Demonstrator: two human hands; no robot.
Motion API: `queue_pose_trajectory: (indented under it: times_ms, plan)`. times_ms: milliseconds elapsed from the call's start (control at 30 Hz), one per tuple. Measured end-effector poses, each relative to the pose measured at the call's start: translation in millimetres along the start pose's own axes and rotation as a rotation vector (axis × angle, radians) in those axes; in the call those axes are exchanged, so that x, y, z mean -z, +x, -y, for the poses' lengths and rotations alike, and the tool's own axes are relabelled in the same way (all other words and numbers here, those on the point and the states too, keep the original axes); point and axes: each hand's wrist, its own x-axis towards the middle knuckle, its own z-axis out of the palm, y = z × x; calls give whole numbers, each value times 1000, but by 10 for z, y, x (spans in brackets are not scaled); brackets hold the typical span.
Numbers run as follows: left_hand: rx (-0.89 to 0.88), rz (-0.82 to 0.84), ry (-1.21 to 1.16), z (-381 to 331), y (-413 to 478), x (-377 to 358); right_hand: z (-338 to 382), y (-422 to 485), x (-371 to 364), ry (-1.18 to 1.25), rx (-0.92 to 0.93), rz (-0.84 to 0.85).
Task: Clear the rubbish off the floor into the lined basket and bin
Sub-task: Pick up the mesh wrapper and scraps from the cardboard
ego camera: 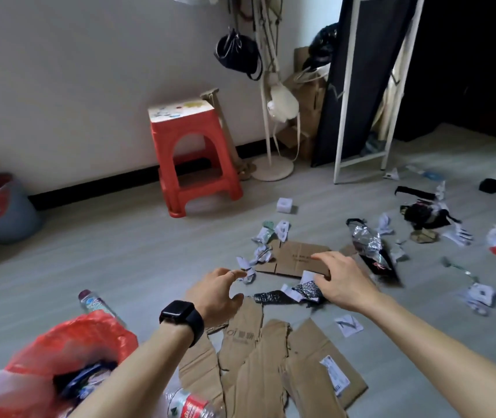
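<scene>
Rubbish lies scattered over the grey floor: crumpled paper scraps, a small flat cardboard piece, a foil wrapper and a large torn cardboard sheet right in front of me. My left hand, with a black watch on its wrist, hovers open above the big cardboard's far edge. My right hand reaches over a black-and-white crumpled wrapper, fingers spread, touching or just above it. A basket lined with a red bag stands at bottom left, partly filled. A grey bin with a red liner sits by the left wall.
A red plastic stool stands by the wall. A white coat stand and a leaning mirror frame are further right. Plastic bottles lie near the basket and at the bottom edge. More scraps and a black bag litter the right floor.
</scene>
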Motion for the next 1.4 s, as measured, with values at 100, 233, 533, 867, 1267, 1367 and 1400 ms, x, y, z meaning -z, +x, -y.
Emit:
queue_pose_trajectory:
  times_ms: [100, 233, 533, 867, 1267, 1367, 1400]
  plan:
    - [6, 85, 5, 216, 421, -432, -432, 307, -489, 14, -141, 57]
    - [22, 230, 37, 419, 934, -1059, -1085, 497, -1159, -63, -343, 197]
    - [-129, 352, 158, -107, 2259, -2482, -1968, 513, -2263, -386, -347, 327]
    - [-300, 275, 423, -238, 2510, -2973, -1966, 809, -2273, -745, -162, 260]
    - [25, 17, 217, 463, 1550, -1237, -1375, 400, -1502, 388, -451, 88]
    - [143, -52, 63, 722, 973, -712, -708, 348, -1223, 505, -311, 122]
    - [164, -69, 27, 798, 736, -500, -432, 338, -1111, 514, -240, 141]
